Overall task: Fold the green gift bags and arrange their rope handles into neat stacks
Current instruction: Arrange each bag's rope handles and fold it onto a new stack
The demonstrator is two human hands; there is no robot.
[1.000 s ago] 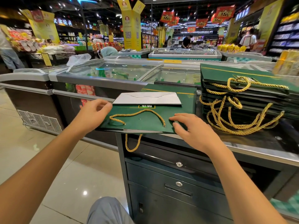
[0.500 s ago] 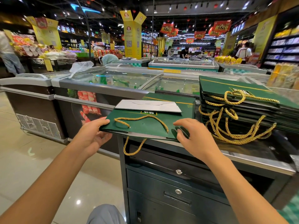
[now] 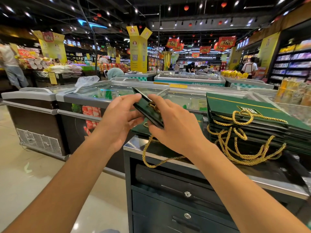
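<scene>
View from a head-worn camera in a supermarket, looking down along two bare forearms. At the left of the frame stand glass-topped chest freezers (image 3: 42,98), with a crumpled clear plastic bag (image 3: 85,81) lying on one lid.

In the middle, both hands are raised over a dark metal counter (image 3: 133,145) and hold one green gift bag (image 3: 148,111) between them. The bag is flattened and tilted steeply, so it shows nearly edge-on. The left hand (image 3: 117,121) grips the bag's left side, fingers curled over the top and thumb beneath. The right hand (image 3: 176,126) pinches the right side, fingers laid across the far face and thumb at the near lower corner.

Under the hands a second green bag (image 3: 139,130) lies flat on the counter top, mostly hidden. A gold rope handle (image 3: 146,155) droops in a loop over the counter's front edge; which bag it belongs to cannot be told. Below it are drawers (image 3: 168,206) with round locks.

At the right of the frame a stack of folded green bags (image 3: 252,111) sits on the same counter — their gold rope handles (image 3: 244,148) spill in tangled loops down the stack's near side.
</scene>
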